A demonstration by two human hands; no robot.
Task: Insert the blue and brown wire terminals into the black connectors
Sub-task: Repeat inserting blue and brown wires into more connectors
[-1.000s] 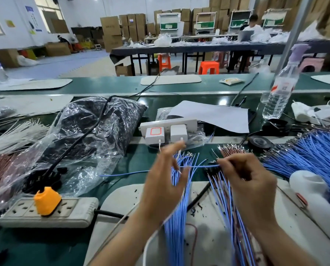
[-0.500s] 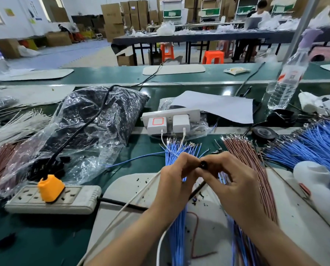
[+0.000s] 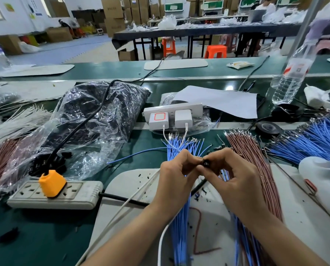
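My left hand and my right hand meet at the middle of the bench, fingertips pinched together around a small black connector. A single blue wire runs left from my left fingers. Under my hands lies a bundle of blue wires with metal terminals fanned at its far end. A bundle of brown wires lies just to the right, its terminals pointing away from me. A bigger pile of blue wires fills the right side.
A white power strip with an orange plug sits at left, beside a plastic bag of black parts. Two white chargers stand ahead, a water bottle far right, a white bottle at right, tape roll.
My hands came together from apart. The left hand was reaching over the blue bundle with a wire; now both pinch the black connector, and the view has tilted down slightly.
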